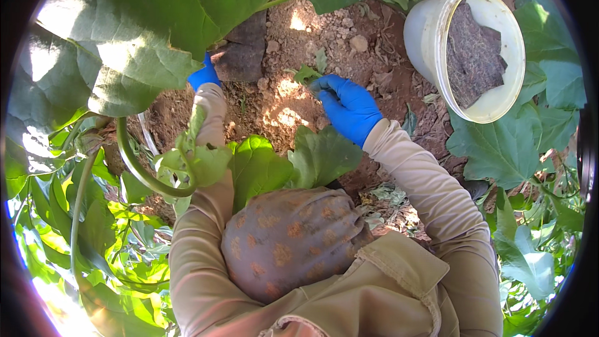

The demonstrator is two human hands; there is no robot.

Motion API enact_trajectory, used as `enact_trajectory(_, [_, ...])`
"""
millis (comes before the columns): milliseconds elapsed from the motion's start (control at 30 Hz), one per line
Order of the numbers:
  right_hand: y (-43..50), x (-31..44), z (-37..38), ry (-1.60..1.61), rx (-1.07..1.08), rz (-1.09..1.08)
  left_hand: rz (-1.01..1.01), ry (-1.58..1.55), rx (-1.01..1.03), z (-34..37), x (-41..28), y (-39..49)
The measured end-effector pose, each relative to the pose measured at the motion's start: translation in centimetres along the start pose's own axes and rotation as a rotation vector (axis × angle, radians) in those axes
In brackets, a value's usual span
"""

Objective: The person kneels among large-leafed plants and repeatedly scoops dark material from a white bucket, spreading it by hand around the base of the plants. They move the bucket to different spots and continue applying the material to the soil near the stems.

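Observation:
My right hand point(348, 110), in a blue glove, is low over the reddish soil point(285, 98). Its bunched fingertips pinch a small green sprig point(306, 75), partly covered by the fingers. My left hand point(204, 74), also gloved in blue, reaches forward beneath a large broad leaf point(135, 63) that hides most of its fingers. Beside it a dark flat piece of mat-like material point(243, 49) lies on the ground; whether the hand grips it is hidden.
At the upper right stands a whitish plastic bucket point(423, 40) holding dark fibrous mat pieces point(472, 61). A thick curved green stem point(140, 171) crosses near my left forearm. Leafy plants point(496, 147) crowd both sides. Broad leaves point(262, 164) rise before my patterned-cloth-covered knee point(290, 243).

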State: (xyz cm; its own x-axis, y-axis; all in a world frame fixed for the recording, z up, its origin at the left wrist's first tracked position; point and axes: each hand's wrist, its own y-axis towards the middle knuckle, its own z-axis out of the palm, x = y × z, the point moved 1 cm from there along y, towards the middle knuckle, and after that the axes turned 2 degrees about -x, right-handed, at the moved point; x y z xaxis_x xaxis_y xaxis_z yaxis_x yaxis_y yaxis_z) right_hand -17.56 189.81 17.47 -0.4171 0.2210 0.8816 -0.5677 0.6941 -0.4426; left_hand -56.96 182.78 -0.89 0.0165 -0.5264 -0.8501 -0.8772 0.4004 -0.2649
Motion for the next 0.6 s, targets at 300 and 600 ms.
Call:
enact_trajectory(300, [-0.6,-0.1,-0.4,-0.051,-0.019,0.136,-0.267,-0.191,0.152,-0.3,-1.2,-0.7])
enact_trajectory(600, [-1.1,-0.1,-1.5,-0.021,-0.053,0.105,-0.471,-0.366,0.198,-3.2,2.3,3.0])
